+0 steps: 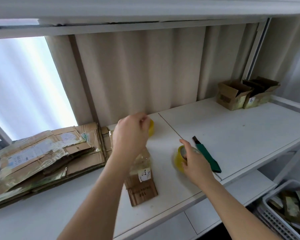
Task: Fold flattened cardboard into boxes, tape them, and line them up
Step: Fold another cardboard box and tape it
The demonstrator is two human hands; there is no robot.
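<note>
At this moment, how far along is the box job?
Done: two boxes stand folded at the shelf's far right, top flaps open. In hand: the right hand grips a tape roll; the left hand hovers over a flat piece. Left: the flat stack at left.

Bright, soft daylight. Source is the window (24, 80) at left, blown out to near white with a bluish cast, no detail in it. Curtain (137, 71) evenly lit, folds low contrast. White table (232, 132) reads clean, mild glare, only faint shadows under the arms. Left hand (130, 135) motion-blurred, edges smeared; right hand (194, 161) slightly soft. Tape roll (178, 158) blurred too. Boxes (246, 94) at far right are sharper. Strong wide-angle distortion: shelf edges bow and tilt near the frame edges. Bottom right corner is darker. Overall image soft, compression visible.
</note>
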